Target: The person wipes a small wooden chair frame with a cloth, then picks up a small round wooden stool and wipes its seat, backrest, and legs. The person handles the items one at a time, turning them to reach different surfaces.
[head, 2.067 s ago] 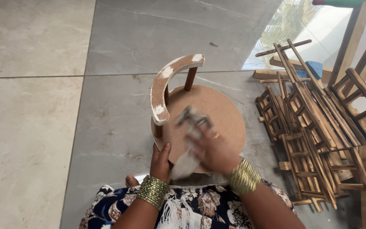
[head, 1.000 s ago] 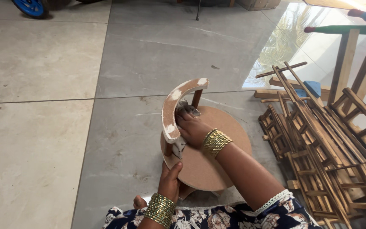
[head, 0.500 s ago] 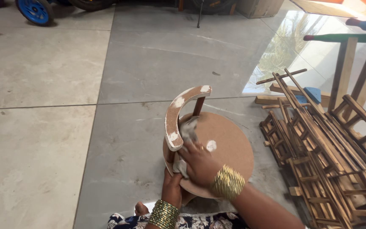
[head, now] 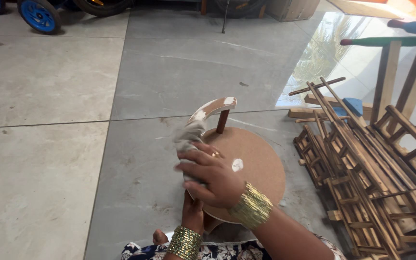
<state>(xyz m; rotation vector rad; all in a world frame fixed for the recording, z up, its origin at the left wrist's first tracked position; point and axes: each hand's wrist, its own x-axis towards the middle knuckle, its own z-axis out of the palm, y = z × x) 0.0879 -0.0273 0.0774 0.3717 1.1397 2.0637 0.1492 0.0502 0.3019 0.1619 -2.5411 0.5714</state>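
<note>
Right hand (head: pixel 213 180) moved onto curved backrest (head: pixel 208 110), gripping grey cloth (head: pixel 188 137)

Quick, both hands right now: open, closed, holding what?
Left hand: mostly hidden under the right arm, gripping the edge of the small wooden chair.
Right hand: closed on a grey cloth, pressed against the chair's curved backrest.

We count two hands (head: pixel 213 180), two bangle stacks (head: pixel 250 208), one cloth (head: pixel 187 137), one round stool (head: pixel 258 166), two blue wheels (head: pixel 35 14), and one heap of frames (head: pixel 362 178).
</note>
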